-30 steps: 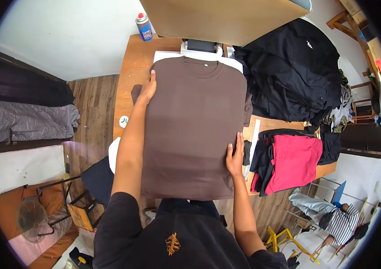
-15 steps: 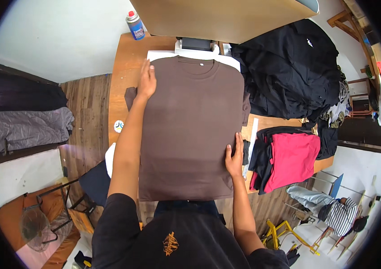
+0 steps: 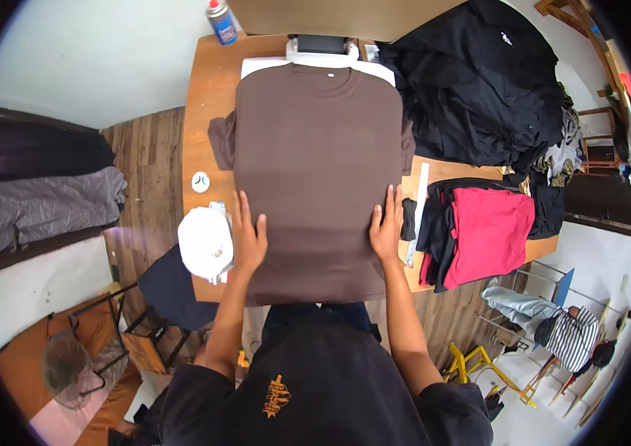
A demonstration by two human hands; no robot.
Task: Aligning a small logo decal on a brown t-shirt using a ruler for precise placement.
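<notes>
Brown shirt [image 3: 319, 171]: flat, between left hand [image 3: 250, 244] and right hand [image 3: 386, 236] | left: at shirt's lower left edge, unclenched | right: at shirt's lower right edge, unclenched

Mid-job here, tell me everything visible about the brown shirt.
The brown shirt has a plain front, looks like soft knit fabric, and has a round collar with a small pale label inside. It lies spread over a white surface, collar away from the person, mostly smooth. Sleeves show past both sides. The left hand and right hand lie along its lower side edges.
</notes>
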